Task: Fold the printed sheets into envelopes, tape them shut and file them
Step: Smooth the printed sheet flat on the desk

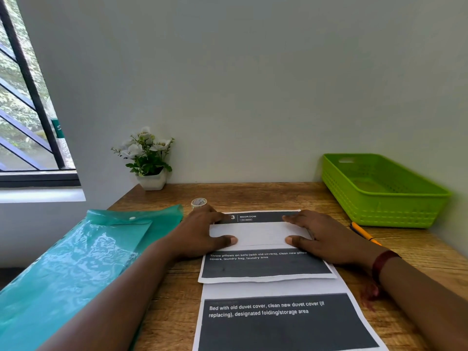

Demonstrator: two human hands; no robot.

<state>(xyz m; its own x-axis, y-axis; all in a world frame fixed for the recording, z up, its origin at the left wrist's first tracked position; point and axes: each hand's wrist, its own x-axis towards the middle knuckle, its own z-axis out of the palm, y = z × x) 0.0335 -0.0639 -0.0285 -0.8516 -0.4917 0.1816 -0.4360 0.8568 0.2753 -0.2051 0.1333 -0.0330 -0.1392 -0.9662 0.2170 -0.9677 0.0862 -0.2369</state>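
The white paper sheet with dark grey printed panels [266,267] lies partly folded on the brown wooden desk [253,196]. The left hand [200,231] and right hand [324,236] press it flat-fingered, grasping nothing. Light and floppy; likely best lifted by its edges.

Rear strip of desk [266,195] free, from flower pot [152,181] across to green basket [395,216]. Tape roll [199,203] stands just behind left hand [200,231]. Teal folder [76,249] covers left edge. Pen [364,233] lies between right hand [326,236] and basket; narrow lane there.
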